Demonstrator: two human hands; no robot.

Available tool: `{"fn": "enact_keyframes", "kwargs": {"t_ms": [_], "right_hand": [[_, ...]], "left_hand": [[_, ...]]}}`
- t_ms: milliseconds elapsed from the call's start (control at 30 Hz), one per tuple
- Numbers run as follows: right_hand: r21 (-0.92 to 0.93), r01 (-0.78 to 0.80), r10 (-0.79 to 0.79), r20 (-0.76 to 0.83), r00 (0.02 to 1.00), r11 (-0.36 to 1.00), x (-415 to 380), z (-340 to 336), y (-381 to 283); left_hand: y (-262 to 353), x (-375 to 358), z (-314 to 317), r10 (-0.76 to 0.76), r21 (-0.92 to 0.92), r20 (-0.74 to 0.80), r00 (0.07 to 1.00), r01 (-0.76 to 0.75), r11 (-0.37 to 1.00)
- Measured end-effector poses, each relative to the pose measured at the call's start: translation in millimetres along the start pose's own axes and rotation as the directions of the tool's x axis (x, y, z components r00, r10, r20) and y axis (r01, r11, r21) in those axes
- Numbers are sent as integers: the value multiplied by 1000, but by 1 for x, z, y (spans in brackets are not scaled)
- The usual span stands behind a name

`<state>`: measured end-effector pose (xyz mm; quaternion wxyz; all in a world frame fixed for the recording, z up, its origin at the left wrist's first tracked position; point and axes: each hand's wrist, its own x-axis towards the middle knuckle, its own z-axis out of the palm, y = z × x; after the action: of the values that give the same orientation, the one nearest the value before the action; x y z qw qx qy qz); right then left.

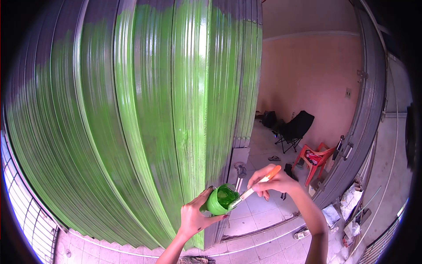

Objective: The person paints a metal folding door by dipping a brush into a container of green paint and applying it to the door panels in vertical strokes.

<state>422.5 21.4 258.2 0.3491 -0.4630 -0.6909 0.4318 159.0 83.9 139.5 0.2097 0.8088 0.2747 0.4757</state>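
My left hand [193, 214] is wrapped round a small cup of green paint [216, 203], tilted so that the wet paint inside shows. Between the fingers of my right hand [273, 181] is a paintbrush [259, 185] with an orange-tipped, pale handle. Its bristle end slants down to the cup's rim on the right side. Behind both hands rises a folding metal door [151, 123] with vertical ribs. Green paint covers much of it in streaks, while dark grey shows along the top and in patches lower down.
Right of the door, an opening leads to a tiled room with a black folding chair [297, 128] and a red plastic chair [315, 159]. A door handle [240, 170] sticks out near my hands. White bags [351, 200] lie by the right-hand frame.
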Motion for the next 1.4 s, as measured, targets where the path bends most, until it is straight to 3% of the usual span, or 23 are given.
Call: {"fn": "enact_keyframes", "kwargs": {"t_ms": [33, 133, 267, 400, 533, 633, 667, 767, 867, 967, 1100, 1200, 1300, 1333, 1367, 1400], "right_hand": [[7, 14, -15, 104, 994, 1000, 1, -1, -4], [-249, 175, -130, 188, 974, 953, 6, 0, -13], [-373, 396, -359, 168, 918, 839, 4, -1, -18], [-51, 266, -271, -168, 948, 963, 6, 5, -15], [-201, 212, -224, -39, 974, 956, 5, 15, -8], [-631, 400, -469, 65, 881, 665, 0, 11, -22], [-792, 312, -429, 71, 900, 524, -7, 13, -34], [-776, 444, -553, 151, 819, 447, -10, 24, -46], [-601, 474, -623, -52, 781, 644, -6, 23, -37], [-326, 271, -358, -246, 901, 906, -5, 21, -34], [-111, 281, -298, -188, 936, 953, 1, 13, -8], [-368, 339, -355, 28, 935, 866, -4, 20, -19], [-446, 391, -405, 66, 912, 805, -11, 15, -32], [-417, 422, -448, 37, 893, 805, -12, 10, -30], [-389, 438, -510, -99, 855, 810, -13, 13, -37], [-311, 406, -476, -196, 858, 860, -12, 8, -39]], "left_hand": [[3, 0, 0, -25, -28, 17, 1000, 25, 999], [-3, 1, 2, -34, -80, 26, 999, 36, 996], [-1, 8, 3, -51, -123, 50, 997, 56, 991], [12, 15, 1, -74, -109, 78, 994, 82, 991], [13, 16, 0, -46, -155, 89, 995, 59, 986], [14, 16, 0, -57, -153, 105, 993, 73, 986], [14, 16, -1, -66, -143, 107, 992, 82, 986], [13, 20, 3, -65, -166, 111, 992, 83, 983], [15, 25, 2, -34, -79, 87, 996, 41, 996], [20, 28, -3, -89, -144, 106, 990, 104, 984], [14, 28, -1, -88, -168, 120, 989, 107, 980], [13, 30, -2, -85, -169, 148, 985, 110, 979], [12, 32, -1, -61, -165, 148, 987, 85, 983], [10, 33, 0, -55, -152, 148, 988, 77, 985], [8, 34, 0, -49, -139, 146, 988, 70, 988], [7, 34, 1, -42, -138, 128, 991, 59, 989]]}}
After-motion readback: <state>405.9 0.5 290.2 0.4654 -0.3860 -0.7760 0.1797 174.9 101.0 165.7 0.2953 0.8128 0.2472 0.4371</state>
